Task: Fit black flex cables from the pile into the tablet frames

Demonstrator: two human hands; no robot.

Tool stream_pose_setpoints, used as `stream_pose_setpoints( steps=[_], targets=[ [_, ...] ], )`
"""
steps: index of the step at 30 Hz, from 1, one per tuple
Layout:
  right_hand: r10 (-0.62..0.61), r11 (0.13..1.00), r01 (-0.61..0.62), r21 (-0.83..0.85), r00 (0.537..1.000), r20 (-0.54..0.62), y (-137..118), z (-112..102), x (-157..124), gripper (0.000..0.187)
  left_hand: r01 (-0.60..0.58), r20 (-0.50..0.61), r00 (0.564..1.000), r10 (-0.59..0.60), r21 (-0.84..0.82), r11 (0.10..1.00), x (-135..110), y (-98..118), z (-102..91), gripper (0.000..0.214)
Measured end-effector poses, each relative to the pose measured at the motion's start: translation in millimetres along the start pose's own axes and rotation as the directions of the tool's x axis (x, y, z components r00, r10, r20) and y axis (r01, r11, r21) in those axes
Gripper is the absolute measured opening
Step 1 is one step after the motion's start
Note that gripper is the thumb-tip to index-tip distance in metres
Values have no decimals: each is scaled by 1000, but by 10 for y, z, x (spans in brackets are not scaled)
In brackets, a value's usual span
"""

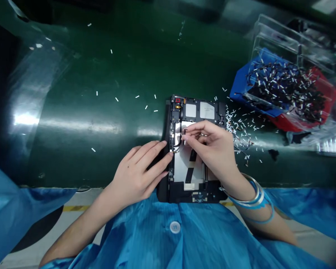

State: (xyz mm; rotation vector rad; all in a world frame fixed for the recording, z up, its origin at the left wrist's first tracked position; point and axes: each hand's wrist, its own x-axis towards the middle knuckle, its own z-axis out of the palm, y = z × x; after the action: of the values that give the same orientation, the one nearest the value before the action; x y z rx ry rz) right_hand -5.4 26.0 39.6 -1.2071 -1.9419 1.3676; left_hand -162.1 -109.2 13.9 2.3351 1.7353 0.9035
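An opened tablet [182, 164] lies at the table's front edge, its circuit boards and pale metal inner plate showing. My right hand [212, 145] is over it, thumb and forefinger pinched on a thin black cable [180, 140]. The cable curves down to the tablet's left side. My left hand [144, 170] rests with spread fingers, the fingertips touching the tablet's left edge near the cable's lower end. A black flat ribbon [189, 175] crosses the lower part of the plate. My right palm and fingers hide part of the tablet's right half.
A blue bin [242, 84] and a red bin [329, 99] at the right hold a heap of black cables [291, 89] with white tabs. Clear plastic trays [277, 31] stand behind them. Small white strips [240, 125] lie scattered over the green table [100, 108].
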Motion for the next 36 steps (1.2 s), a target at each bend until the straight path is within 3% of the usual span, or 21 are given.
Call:
stream_pose_setpoints(
  steps=[11,15,17,19,21,23,26,27,28,30,33,36],
  targets=[
    [-6,997,3,-72,999,-42,8,19,-14,8,1,25,1000,-7,214,977,23,40,14,31],
    [-53,974,43,-223,998,-40,-71,-15,-64,11,20,12,1000,-23,218,976,18,52,33,30],
    [-132,940,97,-328,988,-86,-101,-112,-114,18,32,7,999,-34,196,980,25,54,45,29],
    [-248,896,149,-418,950,-191,-77,-287,-167,24,30,13,999,-33,184,982,41,57,47,28],
    [-350,850,151,-505,878,-326,14,-526,-207,27,21,20,999,-25,185,983,58,61,41,27],
    [-423,774,50,-631,782,-457,142,-777,-226,26,22,20,999,-26,193,981,71,65,35,26],
    [-345,476,-157,-865,872,-348,280,-1017,-227,4,35,8,999,-38,212,977,69,68,40,24],
    [-342,432,-166,-886,879,-331,285,-1031,-221,11,32,6,999,-34,213,977,64,68,44,24],
    [-358,444,-143,-884,876,-322,267,-1009,-210,16,25,7,1000,-27,210,977,58,68,49,25],
    [-409,586,3,-810,864,-293,169,-876,-161,13,13,15,1000,-17,196,980,46,67,53,26],
    [-385,779,258,-572,916,-111,-43,-590,12,11,15,19,1000,-18,175,984,37,66,44,35],
    [-259,862,264,-432,963,70,-182,-380,267,8,14,51,998,-23,167,986,45,66,33,45]
  ],
)
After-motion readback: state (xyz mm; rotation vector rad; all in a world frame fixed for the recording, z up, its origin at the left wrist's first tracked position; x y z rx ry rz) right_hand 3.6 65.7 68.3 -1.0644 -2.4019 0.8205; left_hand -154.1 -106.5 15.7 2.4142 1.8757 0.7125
